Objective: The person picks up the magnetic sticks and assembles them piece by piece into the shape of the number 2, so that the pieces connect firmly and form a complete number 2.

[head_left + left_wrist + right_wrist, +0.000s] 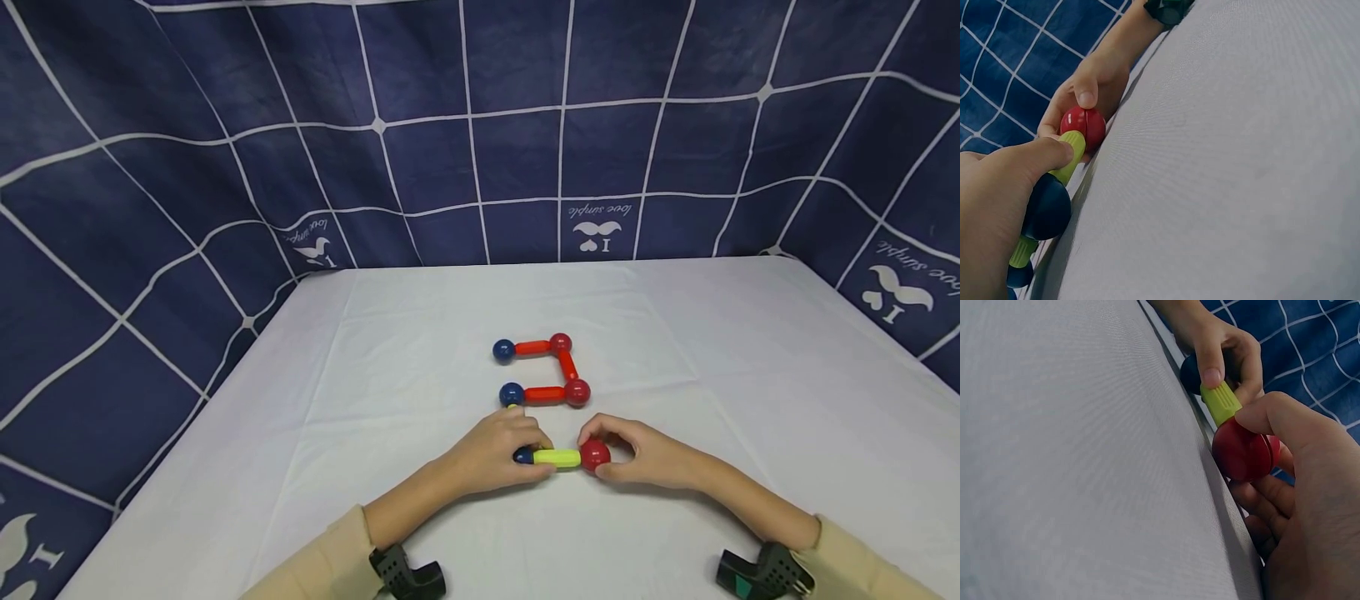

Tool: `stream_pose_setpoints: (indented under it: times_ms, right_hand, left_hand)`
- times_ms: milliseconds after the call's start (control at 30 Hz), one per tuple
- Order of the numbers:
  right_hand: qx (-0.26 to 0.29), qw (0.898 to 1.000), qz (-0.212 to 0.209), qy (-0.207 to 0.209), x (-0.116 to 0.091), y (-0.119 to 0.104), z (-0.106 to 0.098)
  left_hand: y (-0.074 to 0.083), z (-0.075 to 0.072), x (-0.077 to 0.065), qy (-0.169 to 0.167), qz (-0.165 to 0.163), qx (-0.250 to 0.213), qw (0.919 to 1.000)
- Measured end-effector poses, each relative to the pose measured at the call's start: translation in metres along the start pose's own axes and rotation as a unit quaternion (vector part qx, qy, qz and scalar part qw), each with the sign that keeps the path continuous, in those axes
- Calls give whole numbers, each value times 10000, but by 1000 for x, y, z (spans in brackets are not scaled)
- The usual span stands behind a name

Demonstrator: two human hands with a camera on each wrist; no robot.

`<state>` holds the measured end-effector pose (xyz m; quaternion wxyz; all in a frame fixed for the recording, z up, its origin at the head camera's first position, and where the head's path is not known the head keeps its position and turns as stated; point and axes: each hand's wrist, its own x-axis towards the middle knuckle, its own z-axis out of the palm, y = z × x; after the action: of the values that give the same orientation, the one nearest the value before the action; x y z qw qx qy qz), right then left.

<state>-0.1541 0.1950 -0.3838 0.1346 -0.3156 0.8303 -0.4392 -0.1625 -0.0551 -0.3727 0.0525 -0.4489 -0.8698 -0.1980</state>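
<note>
My left hand (495, 454) pinches a yellow-green rod (557, 458) between thumb and fingers, close to the dark blue ball (1049, 209) at its left end. With thumb and fingertips, my right hand (656, 454) grips a red ball (595, 456) that meets the rod's other end. A second yellow-green rod (1022, 251) leads from that blue ball towards another blue ball (512, 394), mostly hidden by the left hand in the head view. From there a red rod (543, 394) reaches a red ball (577, 392).
Farther back, a red rod (567, 365) links that red ball to another red ball (560, 343). One more red rod (532, 347) ends at a blue ball (504, 351). White cloth (420, 333) covers the table; a navy checked curtain (517, 158) surrounds it.
</note>
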Motion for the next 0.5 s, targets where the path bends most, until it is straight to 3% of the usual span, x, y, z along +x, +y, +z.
stream_pose_setpoints:
  times_ms: [300, 500]
  right_hand:
    - [-9, 9999, -99, 134, 2, 1, -1]
    - [222, 9965, -335, 736, 3, 6, -1]
  left_hand:
    - [-1, -1, 1, -17, -12, 91, 10000]
    - [-1, 0, 0, 26, 63, 100, 9999]
